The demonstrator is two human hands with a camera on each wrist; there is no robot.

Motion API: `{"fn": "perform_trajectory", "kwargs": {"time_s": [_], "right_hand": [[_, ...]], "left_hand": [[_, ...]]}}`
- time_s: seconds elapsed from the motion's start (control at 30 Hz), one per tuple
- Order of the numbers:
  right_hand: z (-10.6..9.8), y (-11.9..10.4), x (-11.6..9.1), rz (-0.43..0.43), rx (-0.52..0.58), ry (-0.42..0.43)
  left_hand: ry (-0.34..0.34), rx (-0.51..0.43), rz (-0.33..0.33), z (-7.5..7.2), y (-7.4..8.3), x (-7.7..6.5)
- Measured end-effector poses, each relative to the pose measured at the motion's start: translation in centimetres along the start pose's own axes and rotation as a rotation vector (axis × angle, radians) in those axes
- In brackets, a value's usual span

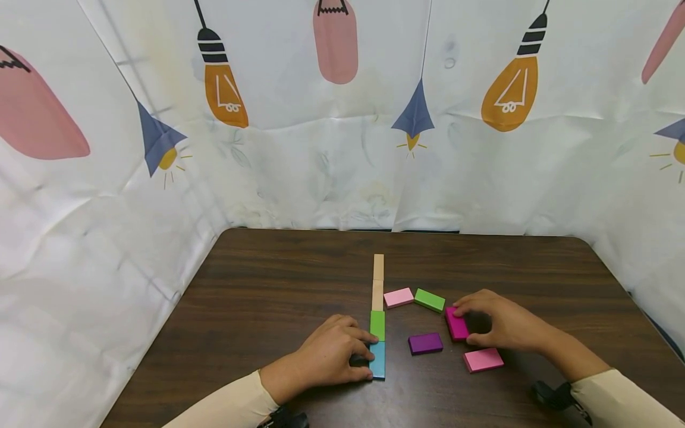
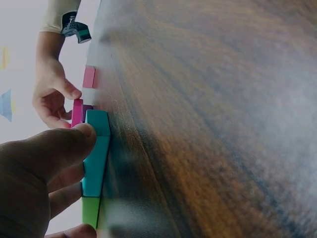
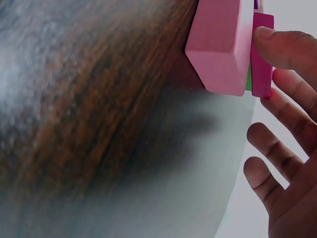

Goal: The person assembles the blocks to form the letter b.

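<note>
My left hand lies beside the light blue block, its thumb and fingertips touching that block near its left edge. The index fingertip is by the seam with a green block. In the left wrist view the thumb rests against the blue block, fingers spread. On the right, my right hand pinches a magenta block between thumb and fingers. The right wrist view shows the magenta block tilted up on edge, the other fingers held apart. A pink block lies just below this hand.
Two wooden-coloured blocks extend the row away from me. Right of it lie a light pink block, a second green block and a purple block. A patterned white curtain hangs behind the dark wooden table.
</note>
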State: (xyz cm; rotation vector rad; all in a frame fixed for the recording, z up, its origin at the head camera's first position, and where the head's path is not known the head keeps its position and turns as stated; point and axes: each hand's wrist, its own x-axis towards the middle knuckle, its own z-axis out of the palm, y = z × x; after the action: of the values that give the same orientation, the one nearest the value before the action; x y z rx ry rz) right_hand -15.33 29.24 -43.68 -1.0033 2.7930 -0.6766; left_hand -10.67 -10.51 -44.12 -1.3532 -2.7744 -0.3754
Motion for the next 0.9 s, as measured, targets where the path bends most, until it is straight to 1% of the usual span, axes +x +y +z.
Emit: {"fn": "perform_trajectory", "kwargs": {"time_s": [0.23,0.47,0.73,0.9], "right_hand": [[0.15,-0.07,0.11,0.016,0.004,-0.014],[0.53,-0.08,0.29,-0.013,-0.001,-0.005],[0.62,-0.08,0.45,-0.018,0.006,-0.009],[0.72,0.02,0.55,-0.021,0.008,-0.014]], "left_hand": [[0.0,-0.002,0.001,-0.01,0.02,-0.03],[0.009,0.002,0.01,0.03,-0.02,-0.06],[0.022,0.001,0.018,0.08,-0.09,-0.07],[0.018,-0.003,0.015,0.05,-0.09,-0.06]]}}
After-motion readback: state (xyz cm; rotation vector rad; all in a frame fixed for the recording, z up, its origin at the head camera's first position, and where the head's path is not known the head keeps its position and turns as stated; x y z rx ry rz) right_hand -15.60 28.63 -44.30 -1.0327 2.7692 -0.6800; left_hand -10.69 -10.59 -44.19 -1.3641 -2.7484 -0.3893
